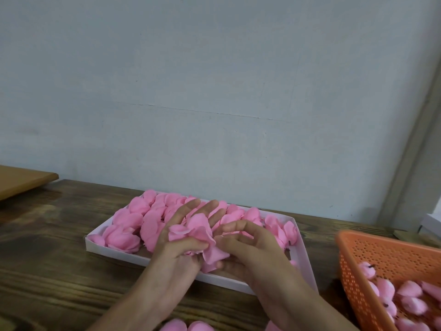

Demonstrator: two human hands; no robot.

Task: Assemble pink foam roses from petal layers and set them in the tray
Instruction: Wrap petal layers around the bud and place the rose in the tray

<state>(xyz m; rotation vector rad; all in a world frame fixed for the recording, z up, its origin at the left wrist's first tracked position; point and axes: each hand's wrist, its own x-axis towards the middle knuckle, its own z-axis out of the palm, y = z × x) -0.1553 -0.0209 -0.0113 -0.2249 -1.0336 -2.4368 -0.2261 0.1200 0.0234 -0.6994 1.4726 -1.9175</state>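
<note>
Soft even light, slight overall blur, wide-angle edge distortion.

no readable text, no labels, no brands, no numbers anywhere

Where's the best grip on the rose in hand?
Probably low, at the bunched base of the rose, coming from underneath as the left hand does. It flares loose on top and would likely crush there.

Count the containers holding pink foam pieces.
2. White tray mid-table by the wall, under the left hand and right hand gripping a rose; orange basket at the right edge. Others may sit off-frame.
</note>
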